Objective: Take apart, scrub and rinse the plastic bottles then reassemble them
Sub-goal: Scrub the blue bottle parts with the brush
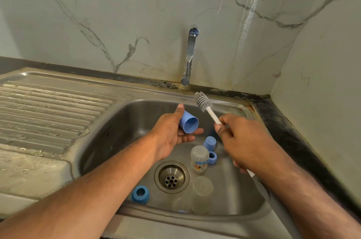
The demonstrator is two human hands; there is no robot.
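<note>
My left hand (172,133) holds a blue bottle cap (189,122) over the steel sink (109,131), its open mouth facing me, thumb on top and fingers beneath. My right hand (244,141) grips the white handle of a bottle brush; its grey bristle head (203,101) points up and left, just right of the cap without touching it. In the basin lie a clear bottle with a printed label (199,158), a second blue cap (210,143), a blue screw ring (212,157), another blue ring (140,194) and a clear bottle (202,193) at the front.
The tap (190,55) stands at the back wall with no water running. The drain (171,177) sits in the basin's middle. A ribbed draining board (45,113) lies to the left. Marble walls close the back and right; a dark counter edge (289,141) runs along the right.
</note>
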